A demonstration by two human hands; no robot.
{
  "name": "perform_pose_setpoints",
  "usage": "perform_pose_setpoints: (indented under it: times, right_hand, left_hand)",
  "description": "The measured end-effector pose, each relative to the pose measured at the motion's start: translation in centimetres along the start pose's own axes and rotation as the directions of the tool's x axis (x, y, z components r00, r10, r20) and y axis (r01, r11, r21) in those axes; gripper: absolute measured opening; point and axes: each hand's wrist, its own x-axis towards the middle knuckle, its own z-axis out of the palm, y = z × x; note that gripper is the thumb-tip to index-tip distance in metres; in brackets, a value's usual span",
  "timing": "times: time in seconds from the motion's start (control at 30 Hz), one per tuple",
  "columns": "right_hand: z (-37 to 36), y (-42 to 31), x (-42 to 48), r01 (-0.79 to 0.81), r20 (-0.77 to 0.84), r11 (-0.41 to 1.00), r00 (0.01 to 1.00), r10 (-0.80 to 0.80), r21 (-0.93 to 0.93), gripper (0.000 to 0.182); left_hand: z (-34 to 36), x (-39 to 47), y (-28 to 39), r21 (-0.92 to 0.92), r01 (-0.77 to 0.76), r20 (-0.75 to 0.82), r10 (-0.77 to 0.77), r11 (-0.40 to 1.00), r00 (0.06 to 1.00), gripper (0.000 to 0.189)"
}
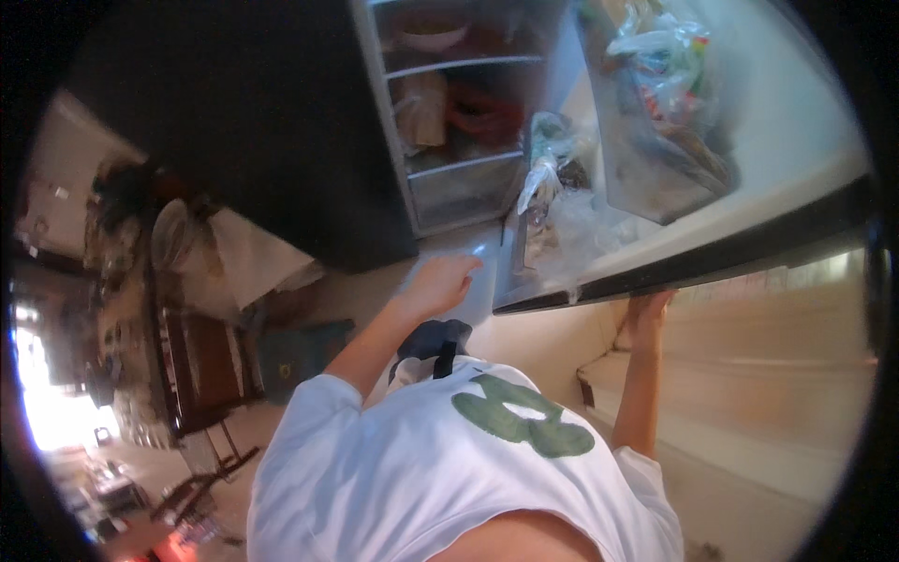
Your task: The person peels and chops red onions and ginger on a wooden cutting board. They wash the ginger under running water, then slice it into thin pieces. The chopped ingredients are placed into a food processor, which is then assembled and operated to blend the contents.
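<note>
An open refrigerator shows drawers with clear fronts point(467, 190) and, to the right, its opened door point(779, 190). My left hand point(439, 284) is in the air below the drawers, fingers loosely bent, with nothing visible in it. Against the outer side of the door's dark edge is my right hand point(650, 309); its fingertips are partly hidden there. Knotted plastic bags point(551, 175) fill the lower door bin, and more plastic bags point(674, 77) lie in the bin above. Behind the drawer fronts are a wrapped pale item point(425, 109) and something red, both blurred.
A large dark panel point(267, 126) stands left of the drawers. Farther left are a brown wooden chair point(207, 365), a dark green box-like object point(298, 355) and a cluttered surface. A pale wall is at the right, beyond the door. Bright light enters at the far left.
</note>
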Motion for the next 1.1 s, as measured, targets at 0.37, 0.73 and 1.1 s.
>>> perform_pose_setpoints:
  times: [0.37, 0.73, 1.1]
  right_hand:
    - [-5.0, 1.2, -1.0, 0.131, -0.354, 0.986, 0.931, -0.086, 0.105, 0.036]
    - [11.7, 2.4, -4.7, -0.145, -0.449, 0.615, 0.811, -0.375, -0.775, 0.025]
    - [11.5, 4.8, 7.6, -0.529, -0.492, 0.009, 0.795, 0.354, -0.848, 0.036]
  left_hand:
    - [0.3, 16.5, -1.0, -0.168, -0.330, -0.034, 0.329, 0.929, 0.944, 0.033]
    - [0.3, 28.0, 6.1, -0.229, -0.535, 0.042, 0.558, 0.813, 0.829, 0.031]
    - [-1.6, 27.8, -0.1, -0.760, -0.116, 0.295, 0.498, 0.640, 0.815, 0.009]
